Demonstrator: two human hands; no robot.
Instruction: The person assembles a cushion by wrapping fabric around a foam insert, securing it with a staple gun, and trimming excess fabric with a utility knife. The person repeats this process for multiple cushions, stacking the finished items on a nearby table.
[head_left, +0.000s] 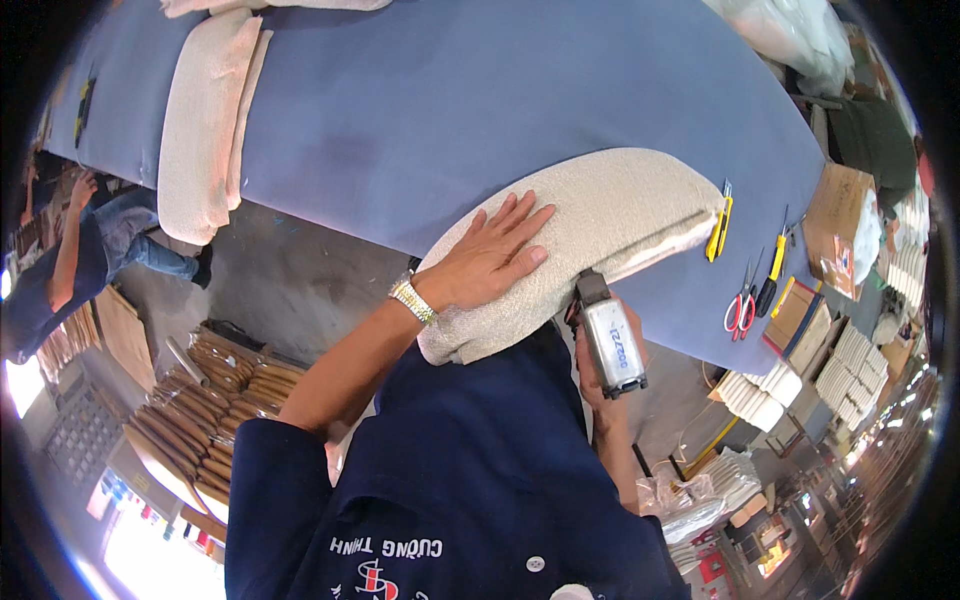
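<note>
A curved panel covered in beige textured fabric [620,195] lies at the near edge of the blue-grey table [350,110] and overhangs it toward my body. My left hand [490,255] rests flat on its upper face, fingers spread, holding nothing. Below the panel's near edge, my right hand [588,365] is wrapped round a staple gun [612,340] with a silver and black body. The gun's black nose meets the panel's edge, or comes very close to it; the contact point is hidden. Part of my right hand is behind the tool.
To the right lie a yellow utility knife [719,228], red-handled scissors [740,308] and a yellow-and-black hand tool [773,270]. Another beige covered piece [205,130] hangs over the table edge at left. A co-worker [60,260] is at far left. Stacked brown pieces [215,400] stand lower left.
</note>
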